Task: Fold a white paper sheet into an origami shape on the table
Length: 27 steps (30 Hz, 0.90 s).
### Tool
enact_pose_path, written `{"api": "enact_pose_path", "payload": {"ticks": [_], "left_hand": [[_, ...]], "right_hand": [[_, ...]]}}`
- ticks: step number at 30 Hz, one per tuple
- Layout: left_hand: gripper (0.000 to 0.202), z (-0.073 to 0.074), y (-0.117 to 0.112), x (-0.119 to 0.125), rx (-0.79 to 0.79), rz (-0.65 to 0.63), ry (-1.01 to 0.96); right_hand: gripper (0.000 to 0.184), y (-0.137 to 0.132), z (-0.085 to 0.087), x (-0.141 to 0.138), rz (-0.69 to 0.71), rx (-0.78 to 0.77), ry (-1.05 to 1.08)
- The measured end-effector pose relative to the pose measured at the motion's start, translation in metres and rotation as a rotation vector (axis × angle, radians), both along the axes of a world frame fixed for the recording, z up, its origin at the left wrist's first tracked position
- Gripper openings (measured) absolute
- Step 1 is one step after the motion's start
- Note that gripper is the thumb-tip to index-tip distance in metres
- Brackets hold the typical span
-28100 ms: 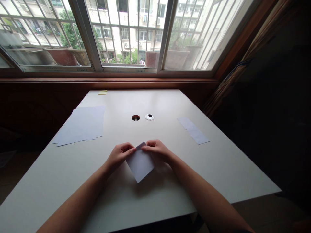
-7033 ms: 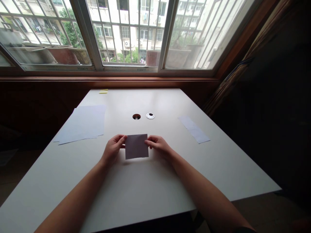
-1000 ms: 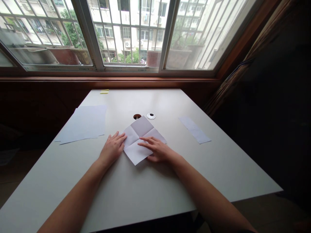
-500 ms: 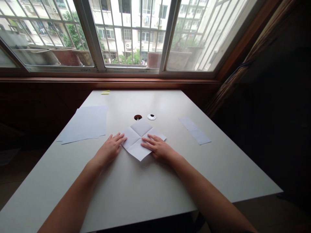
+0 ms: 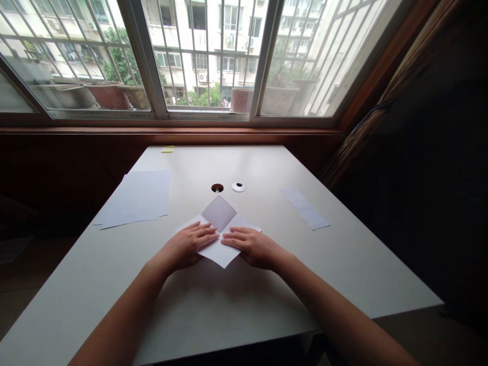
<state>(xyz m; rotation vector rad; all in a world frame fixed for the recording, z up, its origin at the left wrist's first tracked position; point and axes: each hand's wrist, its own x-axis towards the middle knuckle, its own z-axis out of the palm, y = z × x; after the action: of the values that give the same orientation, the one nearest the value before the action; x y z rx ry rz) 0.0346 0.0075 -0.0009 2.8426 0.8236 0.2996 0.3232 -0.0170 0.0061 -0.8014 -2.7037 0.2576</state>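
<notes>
- While our left hand (image 5: 192, 244) lies over the creased paper (image 5: 219, 215), its fingers are stretched out nearly straight and slightly apart, pressing from above; we cannot see its thumb clearly.
- Our right hand (image 5: 251, 246) mirrors it on the other side, fingers long and loosely parallel, tips near the middle of the sheet; its thumb is hidden from us.
- Between the two, our fingertips almost meet, and we see neither hand closed around anything.
- We have the sheet around the middle of the white table (image 5: 213, 315), one corner toward us, just this side of a round hole (image 5: 217, 188) and a silvery ring-shaped cover (image 5: 238, 187).
- To our left lie large overlapping sheets (image 5: 135, 198), with a yellow slip (image 5: 168, 149) at the far edge; to our right, a long paper strip (image 5: 305, 208).
- Beyond, we face a reddish wooden sill (image 5: 209, 130) and a barred window, with a gathered curtain (image 5: 385, 96) at right.
- Our paper is thin, white and squarish, its crossing folds marking out quarters, the far one greyer; the tabletop is smooth, with a soft sheen.
</notes>
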Motion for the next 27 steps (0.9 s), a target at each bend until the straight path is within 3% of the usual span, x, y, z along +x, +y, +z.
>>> {"api": "enact_pose_path", "payload": {"ticks": [3,6,11,15,20,23,27], "left_hand": [[0.063,-0.004,-0.001,0.004,-0.029,-0.025,-0.001],[0.067,0.001,-0.006,0.007,-0.072,-0.043,-0.001],[0.054,0.009,-0.023,0.002,-0.197,-0.062,-0.096],[0.037,-0.003,-0.035,-0.009,-0.243,-0.027,-0.204],[0.031,-0.015,-0.046,-0.015,-0.335,0.038,-0.342],[0.030,-0.011,-0.052,-0.015,-0.364,0.135,-0.403],[0.032,-0.001,-0.056,-0.012,-0.397,0.382,-0.457]], "right_hand": [[0.047,-0.011,0.006,0.006,0.021,-0.018,-0.004],[0.050,-0.015,0.009,0.018,0.037,-0.054,0.008],[0.041,-0.012,-0.002,0.041,0.030,-0.088,0.128],[0.034,-0.016,-0.011,0.050,-0.001,-0.165,0.251],[0.029,-0.023,-0.017,0.056,-0.041,-0.271,0.317],[0.025,-0.026,-0.015,0.056,-0.162,-0.356,0.334],[0.024,-0.026,-0.005,0.050,-0.349,-0.522,0.389]]}}
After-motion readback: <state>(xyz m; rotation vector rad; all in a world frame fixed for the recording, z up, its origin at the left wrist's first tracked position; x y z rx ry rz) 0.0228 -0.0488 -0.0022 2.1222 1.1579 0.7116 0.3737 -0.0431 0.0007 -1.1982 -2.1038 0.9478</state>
